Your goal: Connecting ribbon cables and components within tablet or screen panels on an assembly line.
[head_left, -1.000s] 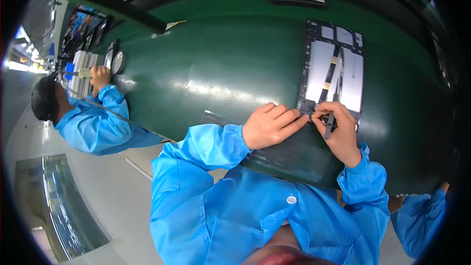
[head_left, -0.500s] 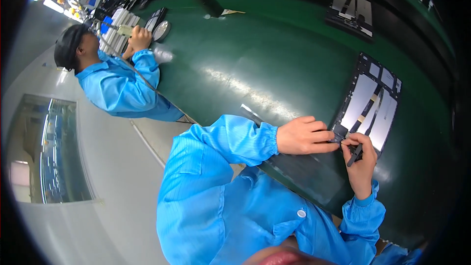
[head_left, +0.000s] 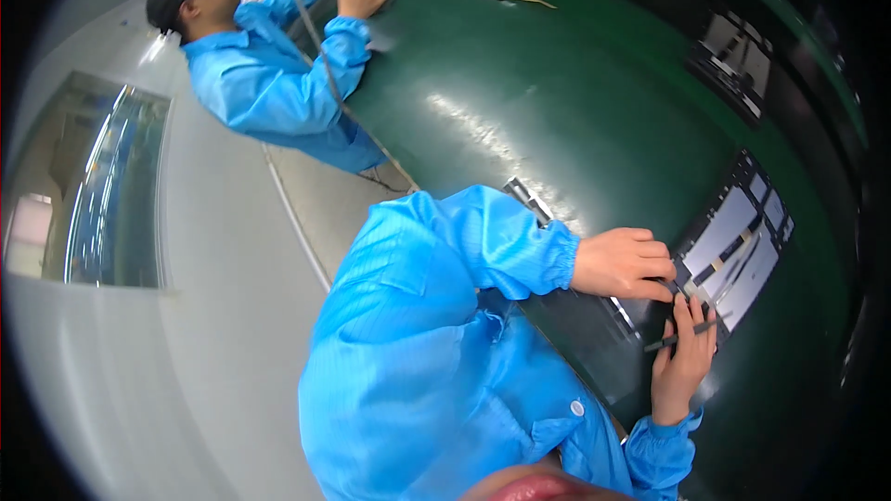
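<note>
An opened tablet, with a black frame, silver battery panels and dark ribbon strips, lies tilted on the green table at my right. My left hand reaches to its near left corner, fingers stretched out and fingertips touching the edge. At the near end, my right hand has its fingertips on the tablet. A slim dark stick-like tool lies across its fingers, held between them; the exact kind cannot be made out. The small part under the fingertips of both hands is hidden.
Another opened tablet lies at the far right by the dark shelf edge. A dark strip with a pale edge lies by my left sleeve. At far left, a person in blue works at the same green table. A post stands at the back.
The view has shifted, so the scene sits lower and further right. In my right hand the tool has turned from upright to lying across the fingers, which now extend onto the tablet.
</note>
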### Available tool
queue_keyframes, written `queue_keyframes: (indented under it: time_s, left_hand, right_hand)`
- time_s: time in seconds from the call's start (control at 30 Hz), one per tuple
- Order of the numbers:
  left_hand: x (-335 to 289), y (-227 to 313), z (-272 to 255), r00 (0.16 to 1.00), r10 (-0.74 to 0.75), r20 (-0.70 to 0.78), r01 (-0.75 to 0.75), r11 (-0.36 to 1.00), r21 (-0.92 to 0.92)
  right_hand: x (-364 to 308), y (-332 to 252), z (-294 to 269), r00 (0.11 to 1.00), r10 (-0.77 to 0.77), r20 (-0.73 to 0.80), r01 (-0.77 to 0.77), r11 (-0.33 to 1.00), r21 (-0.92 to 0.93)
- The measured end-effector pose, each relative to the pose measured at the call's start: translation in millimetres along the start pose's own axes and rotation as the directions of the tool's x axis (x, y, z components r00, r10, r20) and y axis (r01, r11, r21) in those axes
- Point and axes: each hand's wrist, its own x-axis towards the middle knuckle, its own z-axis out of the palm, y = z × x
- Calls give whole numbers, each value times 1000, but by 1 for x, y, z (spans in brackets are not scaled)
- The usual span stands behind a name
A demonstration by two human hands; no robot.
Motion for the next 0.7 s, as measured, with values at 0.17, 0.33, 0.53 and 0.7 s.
queue_keyframes:
  time_s: [0.17,0.33,0.53,0.7]
  left_hand:
    - [-2,-3,4,995,6,-101,-8,1000,-16]
    - [-1,-5,11,994,60,-92,-64,997,-41]
    - [-6,-4,2,995,87,-58,-86,996,14]
    - [-1,-2,2,1000,29,12,-29,999,22]
  right_hand:
    - [-19,7,-1,998,6,57,-7,1000,8]
    - [-17,3,-3,1000,1,-7,-2,998,-66]
    - [-8,2,7,992,-31,-122,30,1000,-7]
    - [-20,14,5,966,165,-197,-99,946,308]
